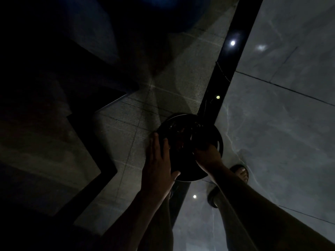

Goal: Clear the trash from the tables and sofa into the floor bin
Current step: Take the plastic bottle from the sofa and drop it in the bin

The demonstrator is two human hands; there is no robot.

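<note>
The scene is very dark. A round black floor bin stands on the tiles at the centre, with dim reddish trash inside. My left hand lies flat against the bin's left rim, fingers stretched out and thumb spread toward the near rim. My right hand reaches over the right side of the bin's opening with its fingers curled downward. What those fingers hold, if anything, is lost in the dark.
Dark furniture with angular edges fills the left side. A large blue ball sits at the top. A black strip runs across the glossy floor past the bin. My sandalled feet stand just right of the bin.
</note>
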